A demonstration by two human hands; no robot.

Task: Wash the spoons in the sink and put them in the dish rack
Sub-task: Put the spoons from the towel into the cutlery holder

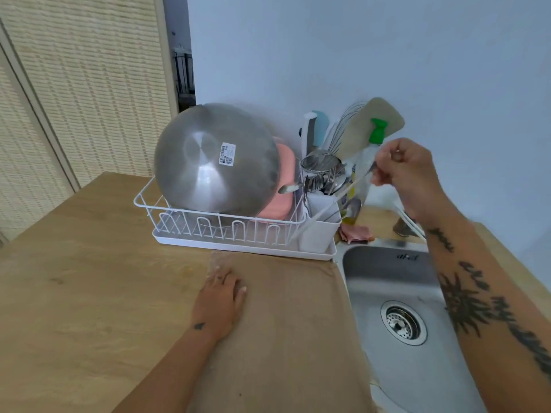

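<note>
My right hand (402, 171) is raised just right of the white dish rack (208, 231) and pinches the handle end of a metal spoon (350, 204). The spoon slants down to the left, its bowl beside the rack's white cutlery cup (322, 216), which holds several pieces of cutlery. My left hand (222, 296) rests flat, fingers straight, on a brown cloth (286, 323) on the wooden counter. The steel sink (396, 281) lies at lower right with no spoons visible in it.
A large steel bowl (214, 162) leans upside down in the rack against a pink item (278, 186). Behind the cutlery cup stand a green-capped soap bottle (368, 162), a whisk and a spatula. A pink rag (356, 234) lies at the sink's back corner.
</note>
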